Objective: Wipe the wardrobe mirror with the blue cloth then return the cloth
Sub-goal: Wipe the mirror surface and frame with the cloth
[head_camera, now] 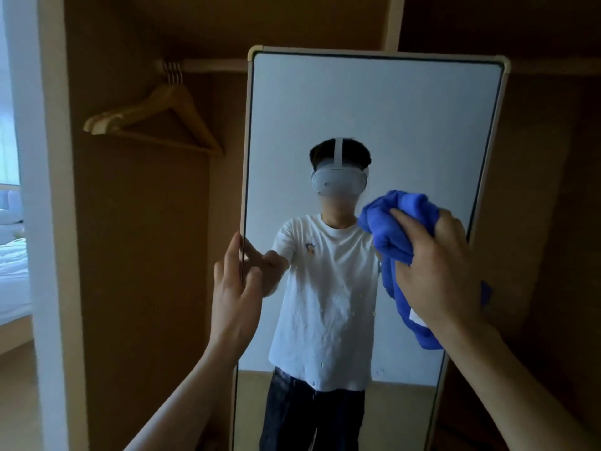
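- We see one blue cloth point(400, 242), bunched against the glass of the mirror point(374, 118) near its right edge, about mid-height.
- Our right hand point(435, 265) grips the cloth with its fingers curled round it, arm stretched forward.
- Our left hand point(234, 297) pinches the mirror's left edge, forearm raised.
- The wardrobe point(146, 222) holds the one mirror. Up left of the mirror, wooden hangers point(156, 118) hang on a rail point(214, 65), stacked too close for us to count.
- A bed point(13, 271) shows far left of the mirror.
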